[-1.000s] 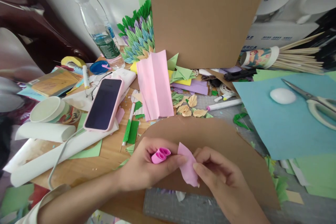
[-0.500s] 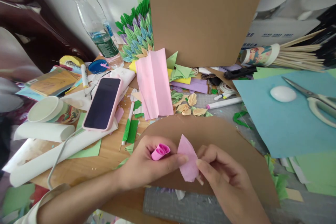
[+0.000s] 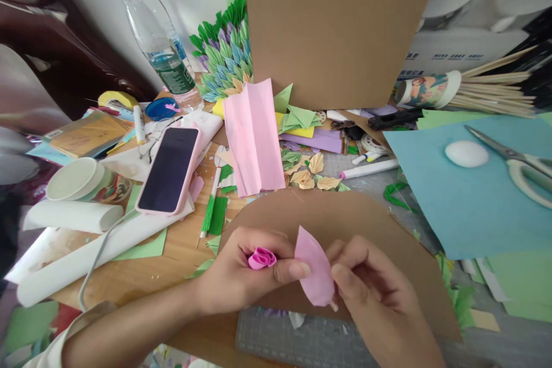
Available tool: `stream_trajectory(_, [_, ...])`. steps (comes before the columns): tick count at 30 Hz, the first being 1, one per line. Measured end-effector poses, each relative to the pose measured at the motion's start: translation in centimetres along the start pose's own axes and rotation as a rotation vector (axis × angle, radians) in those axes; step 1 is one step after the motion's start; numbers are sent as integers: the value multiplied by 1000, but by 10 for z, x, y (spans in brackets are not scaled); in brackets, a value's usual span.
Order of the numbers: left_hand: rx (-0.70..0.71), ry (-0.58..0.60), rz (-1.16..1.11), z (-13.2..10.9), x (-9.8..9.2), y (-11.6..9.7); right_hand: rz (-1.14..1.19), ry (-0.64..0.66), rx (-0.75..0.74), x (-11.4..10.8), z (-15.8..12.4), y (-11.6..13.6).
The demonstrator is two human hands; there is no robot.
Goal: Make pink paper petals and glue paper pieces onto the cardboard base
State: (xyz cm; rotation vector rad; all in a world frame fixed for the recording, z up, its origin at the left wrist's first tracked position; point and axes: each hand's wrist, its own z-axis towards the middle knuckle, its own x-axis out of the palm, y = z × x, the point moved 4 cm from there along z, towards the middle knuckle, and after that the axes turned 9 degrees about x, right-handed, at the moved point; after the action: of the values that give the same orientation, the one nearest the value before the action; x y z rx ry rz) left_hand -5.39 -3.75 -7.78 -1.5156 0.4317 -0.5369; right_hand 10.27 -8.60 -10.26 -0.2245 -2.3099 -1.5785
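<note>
My left hand [image 3: 248, 270] is closed around a rolled bright pink paper flower [image 3: 261, 259], whose coiled top faces up out of the curled fingers. Between its thumb and index finger it also pinches the left edge of a light pink paper petal [image 3: 314, 267]. The right edge of that petal is pinched by the thumb and fingers of my right hand [image 3: 371, 284]. A small pale tip shows under the petal by the right fingers; I cannot make out what it is. Both hands are above a rounded sheet of brown cardboard [image 3: 340, 213].
Behind the hands lie a folded pink paper strip [image 3: 254, 138] and several peach paper leaves [image 3: 304, 178]. A phone [image 3: 168, 169], paper cup [image 3: 77, 181] and bottles [image 3: 172, 63] stand left. Scissors [image 3: 513, 155] and a white egg-shaped piece [image 3: 467, 153] rest on blue paper [image 3: 431, 195] at right.
The petal has shifted slightly right and down, with my right hand moving slightly right too. In my left hand, the rolled flower has turned so more of its coiled top shows.
</note>
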Motion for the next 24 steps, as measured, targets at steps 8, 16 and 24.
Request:
stream_trajectory(8, [55, -42, 27, -4, 0, 0, -56, 6, 13, 5, -2, 3])
stream_trajectory(16, [99, -31, -35, -1, 0, -4, -149, -189, 95, 3, -9, 5])
stream_trajectory(24, [8, -88, 9, 0, 0, -3, -242, -164, 6, 4, -7, 8])
